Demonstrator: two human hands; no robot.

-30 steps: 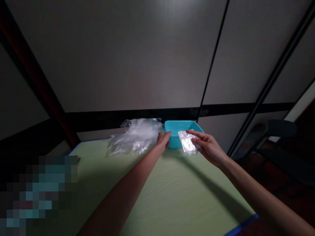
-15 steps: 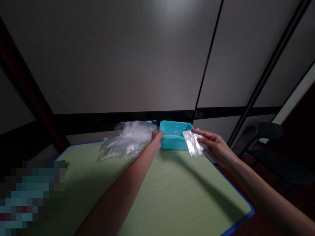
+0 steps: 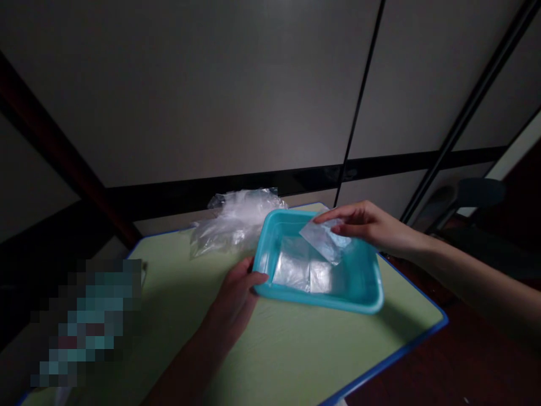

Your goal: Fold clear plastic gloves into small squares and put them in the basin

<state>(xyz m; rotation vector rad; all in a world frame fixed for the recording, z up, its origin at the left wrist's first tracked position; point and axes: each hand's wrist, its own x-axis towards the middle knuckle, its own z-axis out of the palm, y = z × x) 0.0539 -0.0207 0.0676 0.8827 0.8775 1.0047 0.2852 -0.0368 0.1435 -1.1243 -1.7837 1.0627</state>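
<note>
My left hand grips the near left corner of a turquoise plastic basin, thumb over the rim. The basin is tilted toward me, so its inside shows. Flat clear plastic bags lie on its bottom, side by side. Over the basin's far right part, my right hand pinches a folded clear plastic bag between thumb and fingers. Behind the basin, to the left, a crumpled heap of clear plastic bags rests on the table.
The light green table has a blue edge and stands against a grey panelled wall. A dark chair is off to the right. Something blurred out sits at the table's left side.
The basin has come nearer to me and tipped, held by my left hand. My right hand has brought the folded bag from beside the basin to above its inside.
</note>
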